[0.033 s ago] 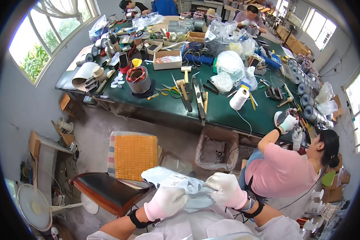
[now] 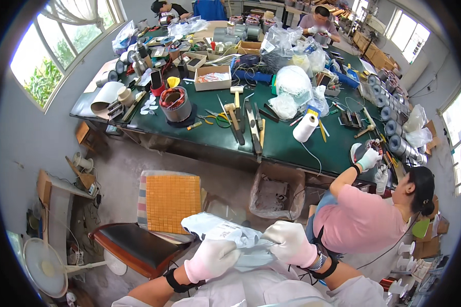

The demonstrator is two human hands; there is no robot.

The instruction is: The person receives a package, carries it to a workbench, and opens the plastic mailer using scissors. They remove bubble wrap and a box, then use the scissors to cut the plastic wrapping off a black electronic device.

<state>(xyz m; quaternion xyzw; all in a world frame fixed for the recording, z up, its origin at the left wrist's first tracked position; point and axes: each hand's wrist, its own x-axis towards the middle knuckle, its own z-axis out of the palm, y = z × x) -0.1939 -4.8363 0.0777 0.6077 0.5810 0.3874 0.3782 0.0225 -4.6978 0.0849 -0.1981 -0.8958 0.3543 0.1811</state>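
One pale plastic bag (image 2: pixel 223 230) is in front of the person's body, low in the view, stretched between two white-gloved hands. The left hand (image 2: pixel 213 260) has its grip pinching the bag's near left part; the right hand (image 2: pixel 291 243) has its grip pinching the right end, its fingers curled in. The bag's far left corner juts past the left knuckles. Its contents, if any, are hard to make out through the creased film.

One square slatted mat (image 2: pixel 173 200) lies on a seat just beyond the bag to the left, with one dark padded chair part (image 2: pixel 135 246) beside it. One lined bin (image 2: pixel 258 199) stands beyond the right hand, under the worktop (image 2: pixel 281 147). Floor (image 2: pixel 223 179) shows between mat and bin, giving some room ahead; on the right, a co-worker in pink (image 2: pixel 361 217) sits close to the right forearm.

Near the worktop's front edge are one upright stator (image 2: pixel 175 108), one white thread cone (image 2: pixel 306 127) and two hammers side by side. Two more people are at its far side.

Both forearms rise from the lower edge and angle inward, wrists banded in black, knuckles upward.
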